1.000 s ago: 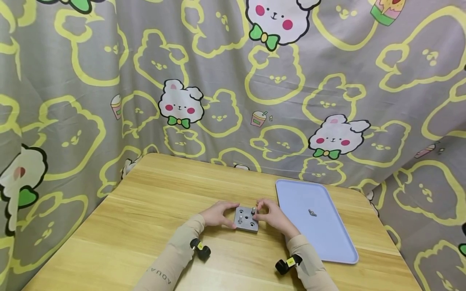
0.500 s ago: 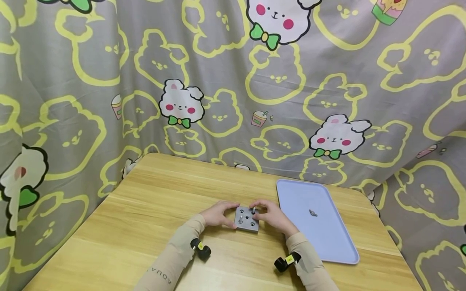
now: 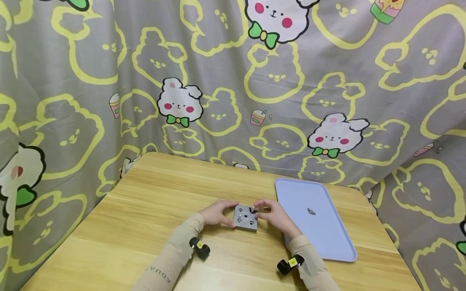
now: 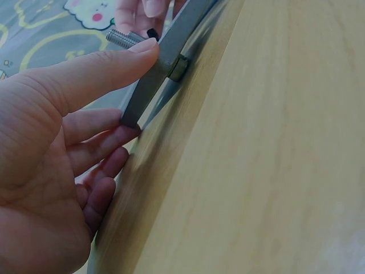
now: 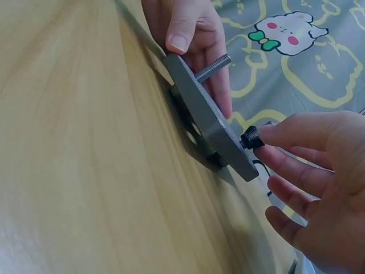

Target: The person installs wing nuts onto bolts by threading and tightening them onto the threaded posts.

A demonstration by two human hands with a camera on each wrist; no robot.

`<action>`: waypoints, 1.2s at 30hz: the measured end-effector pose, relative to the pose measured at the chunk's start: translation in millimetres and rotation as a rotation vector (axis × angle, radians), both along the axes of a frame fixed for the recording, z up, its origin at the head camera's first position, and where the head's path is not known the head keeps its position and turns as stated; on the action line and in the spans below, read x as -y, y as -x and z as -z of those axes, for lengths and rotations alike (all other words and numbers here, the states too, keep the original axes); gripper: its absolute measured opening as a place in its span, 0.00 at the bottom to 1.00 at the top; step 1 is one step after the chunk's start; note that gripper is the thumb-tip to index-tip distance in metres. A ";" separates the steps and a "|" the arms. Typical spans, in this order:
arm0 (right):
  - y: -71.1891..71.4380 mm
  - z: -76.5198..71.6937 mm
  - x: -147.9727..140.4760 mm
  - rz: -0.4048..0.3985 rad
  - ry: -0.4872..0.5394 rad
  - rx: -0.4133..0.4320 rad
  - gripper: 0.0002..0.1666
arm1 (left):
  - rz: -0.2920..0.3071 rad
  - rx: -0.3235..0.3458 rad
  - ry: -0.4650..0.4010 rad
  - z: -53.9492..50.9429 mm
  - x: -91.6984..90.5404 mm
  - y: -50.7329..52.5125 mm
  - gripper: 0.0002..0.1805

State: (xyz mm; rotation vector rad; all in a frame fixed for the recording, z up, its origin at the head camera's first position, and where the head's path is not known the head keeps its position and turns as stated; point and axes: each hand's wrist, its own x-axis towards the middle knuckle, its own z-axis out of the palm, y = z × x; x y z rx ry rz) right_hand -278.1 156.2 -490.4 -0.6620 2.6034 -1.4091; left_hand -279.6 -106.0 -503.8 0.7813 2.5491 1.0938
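A grey cloth (image 3: 218, 79) with yellow bear shapes and white bunny faces hangs behind the bench (image 3: 164, 192) and along its left and right sides. The wooden bench carries a pale blue tray (image 3: 320, 236) on its right side. Two tan sleeves (image 3: 172, 248) come in from the near side. The left hand (image 3: 215, 213) is on the left of the plate (image 3: 244, 222), and its grip holds the edge with the thumb and fingers. The right hand (image 3: 275, 216) is on the right, and its grip pinches the black knob (image 5: 250, 138). The grey square plate sits near the middle of the bench, just left of the tray. A black camera (image 3: 201, 249) is on each wrist. A silver bolt (image 5: 213, 67) stands up from the plate's near left part. The knob is at the plate's far right corner. Three dark holes (image 3: 245, 216) show far left, middle and near right. A small metal bit (image 3: 311, 211) lies on the tray.
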 end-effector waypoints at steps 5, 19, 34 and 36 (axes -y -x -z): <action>6.1 4.8 0.3 -0.011 -0.019 0.009 0.24 | 0.007 0.003 -0.005 -1.7 -0.6 -1.6 0.46; 15.1 8.6 3.5 -0.141 -0.023 0.036 0.25 | 0.032 -0.002 -0.027 1.6 -3.3 0.0 0.45; 14.2 7.7 3.3 -0.119 -0.015 0.018 0.17 | 0.020 -0.003 -0.016 1.4 -0.3 1.6 0.45; 13.4 7.1 2.7 -0.119 -0.012 0.006 0.17 | 0.017 -0.004 -0.015 0.8 0.2 1.9 0.45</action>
